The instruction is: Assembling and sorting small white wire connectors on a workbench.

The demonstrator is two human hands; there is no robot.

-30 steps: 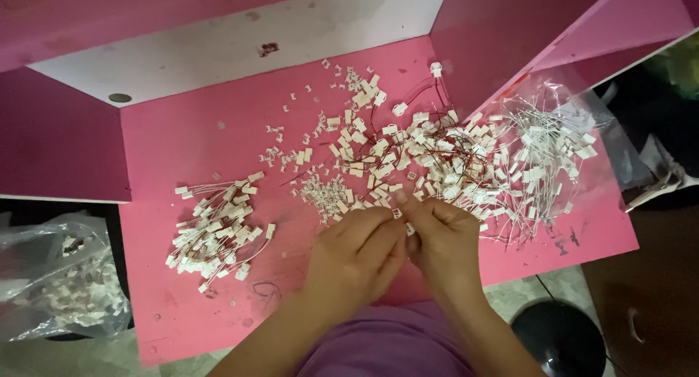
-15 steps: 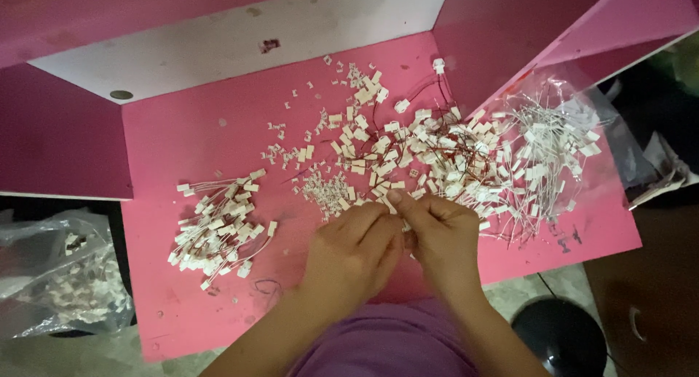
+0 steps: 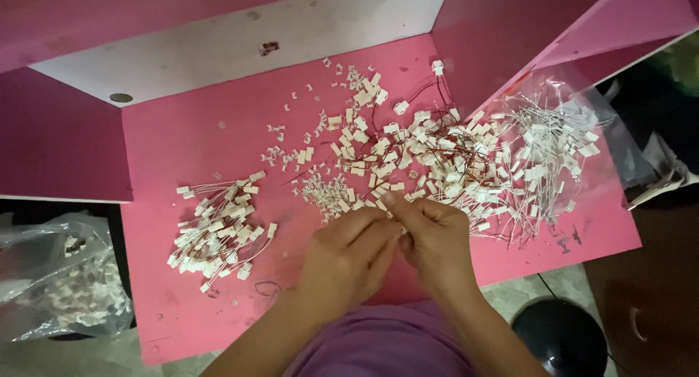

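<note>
My left hand (image 3: 348,257) and my right hand (image 3: 435,240) meet at the near edge of a pink table (image 3: 189,137), fingertips pressed together around something small that I cannot make out. Just beyond the fingers lies a wide heap of small white connectors with red wires (image 3: 422,159). A separate bundle of white connectors on thin wires (image 3: 217,228) sits to the left of my left hand. Tiny loose white pieces (image 3: 324,188) lie between the two piles.
A clear plastic bag (image 3: 561,140) with more wired connectors lies open at the right. Another plastic bag (image 3: 54,282) with white parts hangs below the table's left edge. Pink side walls and a white back panel (image 3: 240,38) enclose the table. A dark round object (image 3: 559,337) stands on the floor.
Both hands have stayed together at the near edge, with only slight finger movement. The piles have not shifted.
</note>
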